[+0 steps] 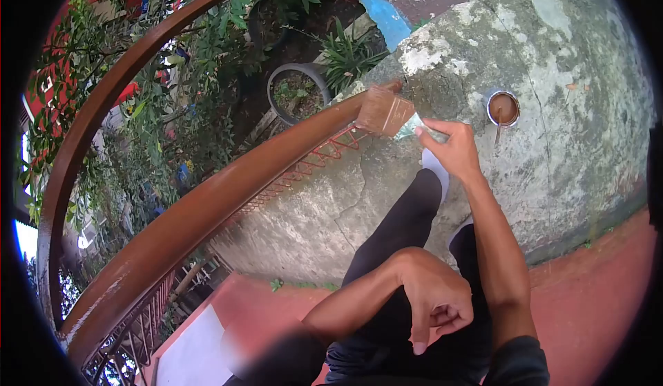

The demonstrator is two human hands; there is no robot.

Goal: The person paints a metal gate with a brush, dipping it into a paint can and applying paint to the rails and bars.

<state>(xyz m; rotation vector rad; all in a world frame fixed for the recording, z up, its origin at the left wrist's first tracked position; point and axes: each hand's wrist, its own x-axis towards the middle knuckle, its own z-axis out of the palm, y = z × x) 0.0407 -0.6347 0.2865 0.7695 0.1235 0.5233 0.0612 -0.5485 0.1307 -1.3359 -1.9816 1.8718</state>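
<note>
R. hand (457,152): paintbrush (409,125) gripped by its handle; fingers closed narrow around it, thumb opposed. L. hand (438,299): fingers curled in toward palm, thumb extended; no item obs'd in it; held low in front of torso, apart from brush & rail.

Brush pos.: directly beyond R. fingers, w/ brown-coated bristles (378,111) directed away from hand, over the upper end of the brown rail (221,192). Overlap is seen; bristle/rail contact cannot be confirmed from this view. Handle grip is judged to be used so that skin is kept off the wet-looking bristles & the broad head can be angled. L. hand is judged to be kept back so that the coated rail is not touched.

Paint can (489,109): stood upright on concrete ledge (556,158), w/ brown paint (507,104) inside; set to the right of R. hand, near but not touched. Placement well in from ledge's lower edge, which adjoins red floor (594,286), is judged to be for stability & easy reach. Thin brown line at can's near side noted; stick or drip, cannot be determined.

Rail: run diagonally from lower L. toward ledge's upper edge, its end adj. to bristles; R. fingers are held off it, w/ brush head btwn. Worn, pale patches noted at rail's lower end.
</note>
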